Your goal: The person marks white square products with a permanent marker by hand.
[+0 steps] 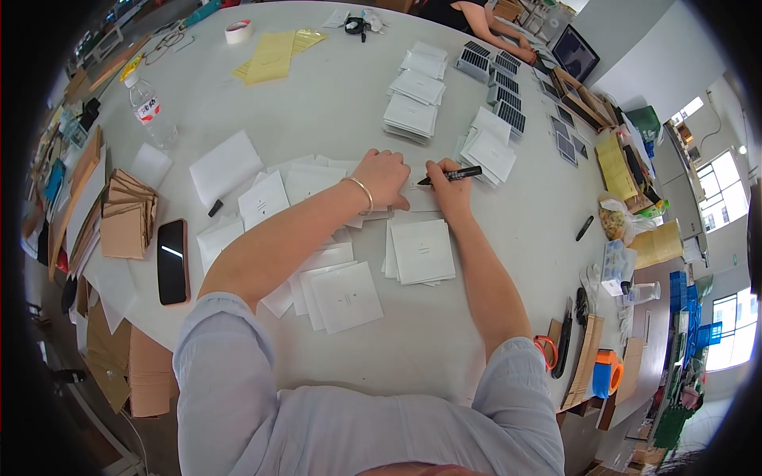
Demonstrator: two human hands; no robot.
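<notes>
On table point(516, 262) | clear bag point(613, 219), yellowish contents | right hand point(450, 193) grips marker point(465, 172) | left hand point(382, 181), grip unclear

On my feed I log the marker point(470, 172) as black, the square packets point(421, 251) plain white with tiny dark print. Tabletop point(508, 278): pale grey. I tag the sheet point(271, 59) yellow, phone point(172, 262) black-screened with a coppery edge, bottle point(148, 111) clear with a red-and-white label and yellow top. Cardboard pieces point(124, 230) brown. I've got dark panels point(507, 97) striped by thin pale lines, an orange-and-blue tape dispenser point(607, 374), red loop point(546, 351), blue crates point(698, 317). My near shirt point(373, 428) reads pale blue-grey.
</notes>
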